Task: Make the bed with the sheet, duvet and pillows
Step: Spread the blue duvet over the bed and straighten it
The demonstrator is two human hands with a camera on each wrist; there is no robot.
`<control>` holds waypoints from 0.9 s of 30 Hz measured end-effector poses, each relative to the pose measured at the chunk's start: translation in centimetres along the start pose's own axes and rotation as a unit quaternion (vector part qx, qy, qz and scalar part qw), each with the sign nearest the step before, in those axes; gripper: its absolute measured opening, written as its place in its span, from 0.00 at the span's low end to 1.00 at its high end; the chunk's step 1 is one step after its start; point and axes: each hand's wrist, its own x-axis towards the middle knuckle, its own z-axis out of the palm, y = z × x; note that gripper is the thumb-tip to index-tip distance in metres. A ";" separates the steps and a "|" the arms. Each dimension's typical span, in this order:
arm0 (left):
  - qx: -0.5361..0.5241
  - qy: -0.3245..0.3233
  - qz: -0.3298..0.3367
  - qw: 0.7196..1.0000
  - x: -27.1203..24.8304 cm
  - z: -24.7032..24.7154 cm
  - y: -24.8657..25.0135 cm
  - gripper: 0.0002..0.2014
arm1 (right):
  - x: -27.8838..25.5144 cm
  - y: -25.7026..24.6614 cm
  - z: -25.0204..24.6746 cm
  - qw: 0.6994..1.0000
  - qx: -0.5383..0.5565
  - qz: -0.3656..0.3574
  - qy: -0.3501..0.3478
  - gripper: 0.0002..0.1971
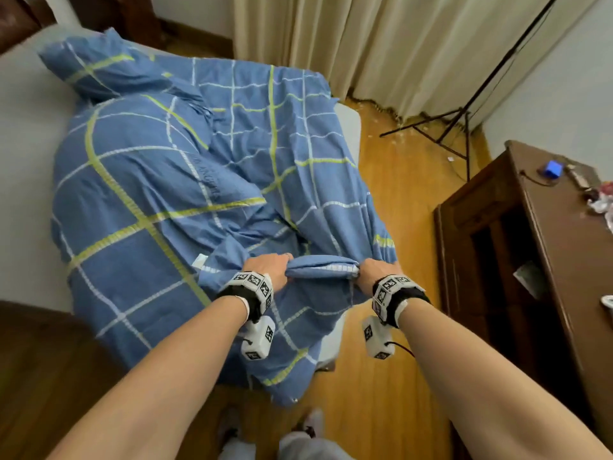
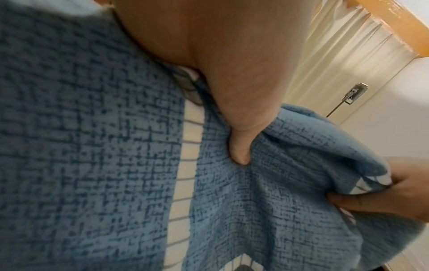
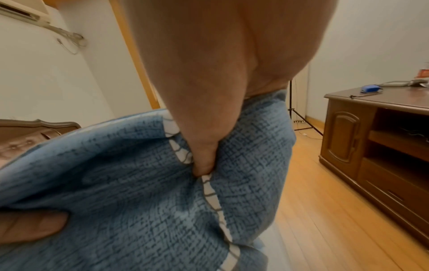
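A blue duvet [image 1: 185, 180] with white and yellow-green check lines lies crumpled over the foot half of the bed, on a light grey sheet [image 1: 23, 134]. A matching blue pillow [image 1: 102, 66] sits at the far left near the headboard. My left hand [image 1: 270, 268] and right hand [image 1: 373, 272] grip a bunched edge of the duvet [image 1: 321, 267] between them, close together above the bed's corner. The left wrist view shows my left thumb [image 2: 239, 146] pressed into the blue cloth [image 2: 92, 146]. In the right wrist view my right thumb [image 3: 204, 161] pinches the same fabric [image 3: 139, 183].
A dark wooden cabinet [image 1: 517, 247] stands at the right, with a blue box [image 1: 553, 168] and clutter on top. A black tripod stand [image 1: 461, 127] and cream curtains [image 1: 381, 44] are beyond the bed. Wooden floor [image 1: 391, 227] runs between bed and cabinet. A dark footboard [image 1: 43, 353] is at lower left.
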 end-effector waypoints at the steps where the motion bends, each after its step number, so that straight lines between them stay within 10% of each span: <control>1: -0.001 -0.007 -0.002 1.000 -0.5 0.8 1.2 0.14 | -0.6 1.0 0.9 1.000 0.008 0.002 -0.009 0.10; 11: -0.043 0.001 -0.101 0.994 -4.0 5.2 17.4 0.20 | -1.2 16.7 5.3 0.997 -0.012 -0.078 0.016 0.08; 16: -0.159 -0.131 -0.016 0.978 -6.2 8.5 29.4 0.30 | -3.7 28.0 10.7 0.978 -0.153 -0.063 -0.124 0.23; 18: -0.178 -0.092 -0.037 0.979 -6.8 8.8 31.4 0.29 | 0.0 30.4 13.5 0.976 -0.148 -0.067 -0.145 0.22; 21: -0.154 -0.039 -0.094 0.983 -8.6 8.9 31.5 0.28 | 8.5 30.1 19.1 0.978 -0.102 -0.129 -0.126 0.21; 27: -0.157 0.055 -0.193 0.967 -15.5 7.7 26.8 0.24 | -5.1 21.5 10.0 0.968 0.041 -0.225 -0.106 0.19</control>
